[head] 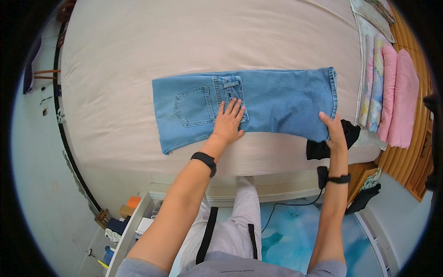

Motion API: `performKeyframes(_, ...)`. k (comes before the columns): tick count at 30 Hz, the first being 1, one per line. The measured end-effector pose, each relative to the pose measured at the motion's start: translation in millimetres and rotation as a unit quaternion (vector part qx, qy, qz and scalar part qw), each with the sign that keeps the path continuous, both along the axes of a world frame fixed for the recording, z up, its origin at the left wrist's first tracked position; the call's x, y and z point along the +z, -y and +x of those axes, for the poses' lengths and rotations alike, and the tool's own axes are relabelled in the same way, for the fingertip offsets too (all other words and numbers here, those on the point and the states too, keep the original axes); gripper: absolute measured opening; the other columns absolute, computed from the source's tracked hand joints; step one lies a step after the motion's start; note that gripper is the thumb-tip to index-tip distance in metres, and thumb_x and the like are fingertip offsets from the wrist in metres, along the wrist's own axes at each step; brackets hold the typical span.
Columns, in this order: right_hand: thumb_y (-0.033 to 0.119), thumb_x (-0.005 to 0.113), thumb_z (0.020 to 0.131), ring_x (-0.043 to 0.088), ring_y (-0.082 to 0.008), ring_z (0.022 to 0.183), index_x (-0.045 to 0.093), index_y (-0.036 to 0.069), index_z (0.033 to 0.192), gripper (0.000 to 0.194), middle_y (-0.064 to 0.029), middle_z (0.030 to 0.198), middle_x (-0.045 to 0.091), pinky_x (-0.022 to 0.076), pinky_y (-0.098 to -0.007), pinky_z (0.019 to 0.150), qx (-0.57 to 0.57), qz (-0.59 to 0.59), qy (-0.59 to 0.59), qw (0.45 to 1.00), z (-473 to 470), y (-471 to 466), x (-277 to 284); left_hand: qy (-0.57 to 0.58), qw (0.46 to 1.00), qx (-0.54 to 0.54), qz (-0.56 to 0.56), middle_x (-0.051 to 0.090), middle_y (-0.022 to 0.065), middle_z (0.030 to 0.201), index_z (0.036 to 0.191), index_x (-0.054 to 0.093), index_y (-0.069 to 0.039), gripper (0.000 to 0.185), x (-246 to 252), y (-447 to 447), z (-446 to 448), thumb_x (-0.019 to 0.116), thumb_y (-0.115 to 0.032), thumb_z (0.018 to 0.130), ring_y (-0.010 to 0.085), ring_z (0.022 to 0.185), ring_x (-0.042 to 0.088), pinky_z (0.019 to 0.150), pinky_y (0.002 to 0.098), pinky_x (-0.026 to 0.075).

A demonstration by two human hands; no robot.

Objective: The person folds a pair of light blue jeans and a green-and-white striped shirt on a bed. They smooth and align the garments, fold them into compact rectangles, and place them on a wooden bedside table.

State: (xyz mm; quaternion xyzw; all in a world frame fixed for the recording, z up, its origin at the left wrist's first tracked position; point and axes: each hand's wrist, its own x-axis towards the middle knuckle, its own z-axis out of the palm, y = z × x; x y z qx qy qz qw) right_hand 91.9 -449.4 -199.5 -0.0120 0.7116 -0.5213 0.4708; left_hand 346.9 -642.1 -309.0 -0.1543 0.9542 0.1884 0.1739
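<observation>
Light blue denim jeans (283,93) lie folded crosswise on a bed, with the waistband and a stitched back pocket (194,106) facing up. My left hand (229,121) rests flat on the waistband, fingers spread. At the right end, my right hand (335,130) holds the lower corner of the leg hem, its thumb on top and its other fingers mostly hidden. A black cloth item (318,150) lies partly beneath that corner and behind my right hand. Each wrist wears a black band.
A pale fitted sheet (207,38) covers the bed. Folded pink bedding (403,100) and pastel bedding (376,86) stand by the wooden headboard (420,138). An open drawer (133,228) juts out at lower left. A black cable (294,204) hangs near my right forearm.
</observation>
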Motion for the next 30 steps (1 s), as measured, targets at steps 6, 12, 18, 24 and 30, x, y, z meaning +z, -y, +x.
performKeyframes(6,0.017,0.068,0.079,0.056,-0.0164,0.098,0.046,-0.002,0.124,0.053,-0.0111,0.111,0.058,0.0461,-0.0337,0.087,0.122,-0.139,0.026,0.982,131,90,80,-0.099,0.845,0.286,0.44,0.04,0.0101,0.139,0.131,0.044,-0.005,0.06,18,14,35,0.063,-0.017,0.076,0.025,0.13,0.035,0.107,0.0419,0.029)
performKeyframes(12,0.019,0.067,0.076,0.057,-0.0346,0.1,0.045,0.003,0.128,0.059,-0.0201,0.115,0.056,0.0453,-0.0392,0.087,0.31,-0.05,-0.215,0.925,304,202,27,-0.206,0.379,0.609,0.666,0.048,0.0147,0.13,0.135,0.036,0.0,0.071,33,117,177,0.033,-0.056,0.092,0.0237,0.124,0.043,0.1,0.0379,0.036)
performKeyframes(18,0.019,0.065,0.079,0.052,-0.0342,0.103,0.052,0.001,0.118,0.044,-0.0196,0.111,0.055,0.0434,-0.0415,0.087,0.407,-0.079,-0.15,0.897,358,164,-29,-0.043,0.627,0.606,0.489,0.058,0.0114,0.115,0.125,0.045,0.002,0.062,24,134,217,0.046,-0.05,0.09,0.0232,0.106,0.055,0.092,0.036,0.041)
performKeyframes(24,-0.002,0.064,0.07,0.049,-0.0337,0.104,0.052,0.001,0.11,0.042,-0.0174,0.114,0.048,0.0406,-0.0421,0.089,0.266,0.099,-0.53,0.799,254,112,-54,-0.18,0.822,0.492,0.224,0.058,0.0156,0.106,0.122,0.046,0.002,0.048,3,97,190,0.064,-0.011,0.079,0.0235,0.098,0.055,0.086,0.0327,0.044)
performKeyframes(30,-0.009,0.062,0.064,0.047,-0.0354,0.102,0.05,0.003,0.101,0.041,-0.0166,0.105,0.047,0.0438,-0.0392,0.083,0.224,0.114,-0.492,0.834,217,88,-77,-0.15,0.735,0.593,0.292,0.053,0.0181,0.117,0.126,0.041,0.003,0.053,-5,97,209,0.063,-0.01,0.08,0.027,0.108,0.051,0.093,0.0351,0.04)
